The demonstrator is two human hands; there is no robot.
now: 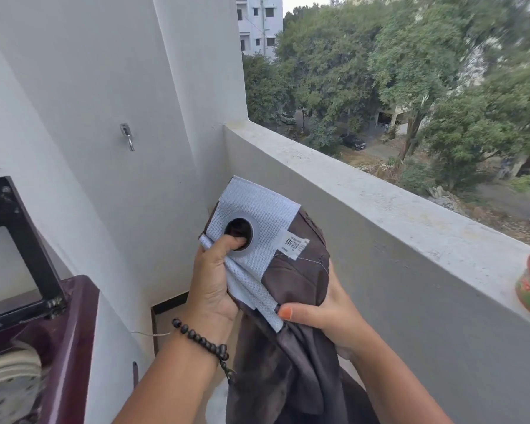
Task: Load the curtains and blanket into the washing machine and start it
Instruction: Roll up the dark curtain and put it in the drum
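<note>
Head view, brown curtain [294,289], white eyelet band, seemingly bunched

We look from a single head-worn, wide-angle camera, angled forward and down, close over our two hands, with the balcony parapet [380,209] and treetops [395,62] beyond.

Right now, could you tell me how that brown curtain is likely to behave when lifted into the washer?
Probably floppy: the brown curtain hangs in loose folds below both hands. Its pale eyelet band looks stiffer, holding flat.
</note>
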